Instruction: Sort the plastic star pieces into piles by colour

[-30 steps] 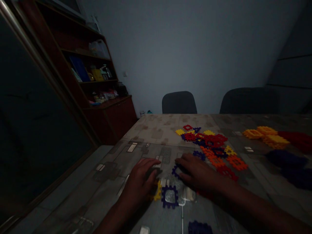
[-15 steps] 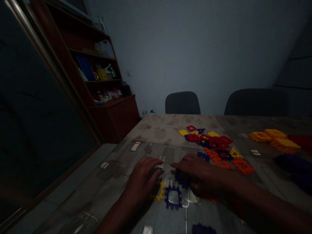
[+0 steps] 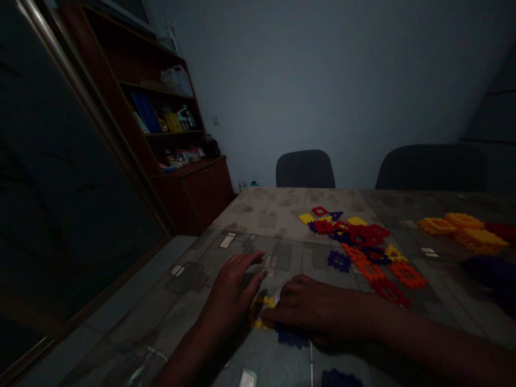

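My left hand (image 3: 228, 287) rests at the left side of a yellow notched tile (image 3: 260, 323), its thumb and fingers apart. Part of that tile is covered by the hands. My right hand (image 3: 310, 309) is closed over a dark blue notched tile (image 3: 292, 337), with a fingertip reaching the yellow one. Only the lower edge of the blue tile shows, so I cannot tell whether the two tiles are joined. Another dark blue tile (image 3: 341, 378) lies nearer to me, at the bottom edge of the view.
A pile of red (image 3: 368, 235), orange (image 3: 407, 274), yellow and blue tiles spreads beyond my right hand. Stacked yellow tiles (image 3: 463, 231) and a dark blue heap (image 3: 489, 274) stand farther right. The patterned table (image 3: 181, 306) has two chairs (image 3: 305, 169) behind it.
My right hand has moved left and towards me, over the blue tile beside the yellow one. A red tile and a blue tile by the pile are now uncovered. My left hand stays about where it was.
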A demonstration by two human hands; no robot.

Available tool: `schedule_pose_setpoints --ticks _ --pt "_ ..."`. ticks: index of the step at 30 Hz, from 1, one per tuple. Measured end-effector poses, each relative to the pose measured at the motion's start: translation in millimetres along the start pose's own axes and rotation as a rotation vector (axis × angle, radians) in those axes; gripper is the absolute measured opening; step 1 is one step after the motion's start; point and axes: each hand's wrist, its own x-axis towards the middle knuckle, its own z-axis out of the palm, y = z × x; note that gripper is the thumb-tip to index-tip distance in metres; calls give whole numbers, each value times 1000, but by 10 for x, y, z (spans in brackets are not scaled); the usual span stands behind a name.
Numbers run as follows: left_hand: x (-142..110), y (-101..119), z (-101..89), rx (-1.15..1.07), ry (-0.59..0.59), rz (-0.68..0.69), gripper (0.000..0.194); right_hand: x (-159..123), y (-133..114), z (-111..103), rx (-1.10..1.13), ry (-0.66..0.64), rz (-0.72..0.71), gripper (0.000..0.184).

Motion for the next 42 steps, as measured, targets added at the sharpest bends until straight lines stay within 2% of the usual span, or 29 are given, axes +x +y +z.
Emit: schedule_pose_setpoints --ticks 4,7,10,13,16,18,21,23,25,28,29,30,32,34,37,39,42 --pt "-3 -16 14 1 1 -6 35 40 47 7 -95 -37 19 79" --pt "-4 -20 25 -10 -26 -19 36 46 107 44 -121 -64 37 97" --pt "0 -24 38 -11 -53 -18 36 36 168 108 -93 -37 63 110" --pt "4 -29 51 -7 -70 -17 35 32 202 145 -64 -12 77 107" --pt "3 -30 52 -8 -80 1 33 -4 207 57 -62 0 116 102" --pt "-4 -18 50 0 -85 17 31 -104 186 -78 -60 43 198 103" --pt "-31 24 64 11 -115 42 31 -424 71 -260 -21 159 380 105" --pt "-66 53 93 11 -152 69 31 -717 -73 -248 20 214 484 104" --pt "-111 63 138 5 -195 98 31 -1010 -241 -74 36 266 556 104" --pt "-181 38 216 -8 -239 105 30 -1349 -435 403 -18 307 603 106" --pt "-201 28 241 -14 -250 96 30 -1426 -473 565 -22 335 562 110" --pt "-218 23 262 -23 -265 87 30 -1486 -499 700 -43 355 586 112" --pt "-242 40 288 -53 -310 82 28 -1569 -537 838 -40 377 607 109" --pt "-256 98 293 -87 -358 105 26 -1616 -569 774 12 381 646 100" --pt "-266 224 272 -107 -436 193 22 -1610 -539 436 74 406 757 73" --pt "-275 290 258 -90 -482 284 23 -1545 -398 204 89 409 798 54" --pt "-298 310 267 -37 -477 384 33 -1425 -16 -1 92 364 832 35"
